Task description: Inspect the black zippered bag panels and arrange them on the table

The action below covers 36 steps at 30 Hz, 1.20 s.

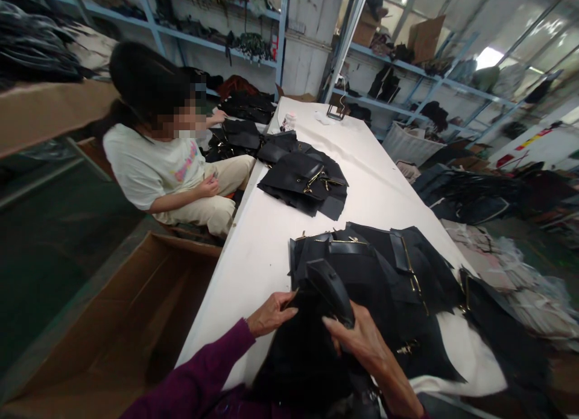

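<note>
I'm pinching the black leather piece [312, 346] with both hands' fingers, left hand [270, 313] at nine o'clock, right hand [362, 340] steadying the strap [332, 289].

The white table [271, 238] lies bare along its left edge and in a strip between the near heap of black leather pieces [384, 274] and the middle heap [303, 178], so a hand could cross there; its far end is open too, save a small bottle [287, 121] and a wire stand [335, 111]. To the left, a seated co-worker [158, 160] and an open cardboard box [131, 328] close off the side, while piled goods [497, 250] crowd the right.
</note>
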Available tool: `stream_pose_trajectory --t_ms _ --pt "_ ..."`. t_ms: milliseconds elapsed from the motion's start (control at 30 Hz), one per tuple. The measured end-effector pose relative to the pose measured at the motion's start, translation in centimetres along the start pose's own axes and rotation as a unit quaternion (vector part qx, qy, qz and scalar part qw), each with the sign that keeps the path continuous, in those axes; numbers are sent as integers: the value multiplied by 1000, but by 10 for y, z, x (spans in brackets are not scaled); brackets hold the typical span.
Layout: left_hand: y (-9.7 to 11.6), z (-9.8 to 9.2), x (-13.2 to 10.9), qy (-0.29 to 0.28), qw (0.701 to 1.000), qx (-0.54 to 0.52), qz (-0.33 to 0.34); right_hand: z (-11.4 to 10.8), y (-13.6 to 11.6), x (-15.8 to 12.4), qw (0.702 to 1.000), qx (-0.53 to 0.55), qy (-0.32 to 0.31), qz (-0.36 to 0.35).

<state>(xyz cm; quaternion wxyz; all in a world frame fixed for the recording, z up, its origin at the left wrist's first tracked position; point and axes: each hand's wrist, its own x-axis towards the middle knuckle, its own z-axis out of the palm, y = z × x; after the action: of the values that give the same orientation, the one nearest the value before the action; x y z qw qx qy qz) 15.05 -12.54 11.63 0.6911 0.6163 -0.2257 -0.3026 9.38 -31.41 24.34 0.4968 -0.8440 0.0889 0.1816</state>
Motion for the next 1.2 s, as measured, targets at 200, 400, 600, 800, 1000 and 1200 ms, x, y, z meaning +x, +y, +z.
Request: stream_pose_trajectory --t_ms 200,400,600,800,1000,1200 --pt "-12 -14 26 108 994 2 -23 -20 1 -15 999 -30 34 9" --pt "-27 -36 17 322 935 73 -127 -6 26 -41 997 -51 -13 48" --pt "-44 40 -36 287 905 -24 -312 0 42 -41 996 -50 -37 65" --pt "-83 58 -14 327 864 -57 -378 -4 46 -43 994 -72 -65 60" --pt "-85 49 -26 393 885 46 -245 -13 46 -44 989 -53 -125 53" --pt "-45 33 -40 380 914 79 -120 -7 31 -29 983 -31 -181 20"
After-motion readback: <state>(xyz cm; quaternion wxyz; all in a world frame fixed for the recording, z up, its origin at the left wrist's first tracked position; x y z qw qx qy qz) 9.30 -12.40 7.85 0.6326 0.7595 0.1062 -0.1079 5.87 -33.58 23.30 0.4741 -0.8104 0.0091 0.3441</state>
